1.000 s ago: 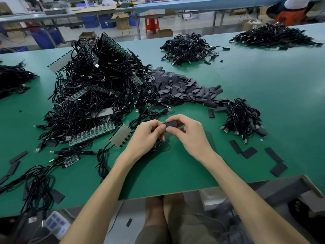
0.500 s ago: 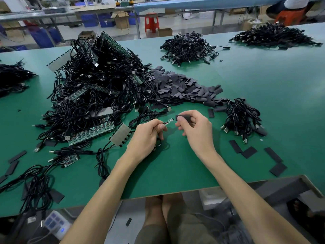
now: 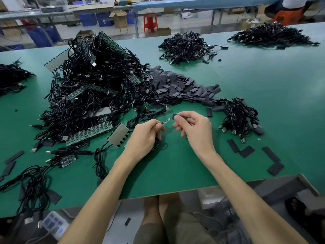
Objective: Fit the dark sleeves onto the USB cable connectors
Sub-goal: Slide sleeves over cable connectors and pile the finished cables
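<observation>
My left hand (image 3: 146, 136) pinches a black cable just behind its small bare circuit-board connector (image 3: 166, 121), which points up and to the right. My right hand (image 3: 193, 128) pinches a flat dark sleeve (image 3: 180, 117) between thumb and fingers. The sleeve's open end sits a short gap to the right of the connector tip, not touching it. A heap of loose dark sleeves (image 3: 179, 87) lies on the green table (image 3: 175, 169) just beyond my hands.
A big tangle of black cables and green boards (image 3: 91, 95) fills the left. A smaller cable bundle (image 3: 240, 117) lies right of my hands, with loose sleeves (image 3: 246, 151) near the front edge. More cable piles (image 3: 186, 47) lie at the back.
My hands have pulled apart. The sleeve sat over the connector between both hands a second ago; now the right hand holds it clear and the bare connector shows.
</observation>
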